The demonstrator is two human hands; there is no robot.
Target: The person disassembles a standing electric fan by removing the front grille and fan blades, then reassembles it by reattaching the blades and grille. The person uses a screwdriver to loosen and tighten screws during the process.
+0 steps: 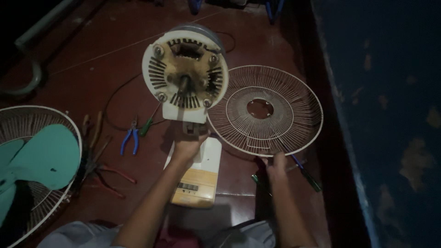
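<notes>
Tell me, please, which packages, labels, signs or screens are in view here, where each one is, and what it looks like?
No packages, signs or screens.
Control panel: the only label-like thing; a yellowish rectangular face with a dark row of buttons on the white fan base, below the left hand; any markings are too small to tell.

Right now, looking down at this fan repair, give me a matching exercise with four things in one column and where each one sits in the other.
Things:
1. fan motor housing
2. rear wire guard
3. teal fan blade
4. blue-handled pliers

Places:
A. on the red floor, left of the fan's neck
B. held up by the left hand
C. far left, lying in the other guard
D. its rim gripped by the right hand

Pairs: 1-B, 2-D, 3-C, 4-A
</notes>
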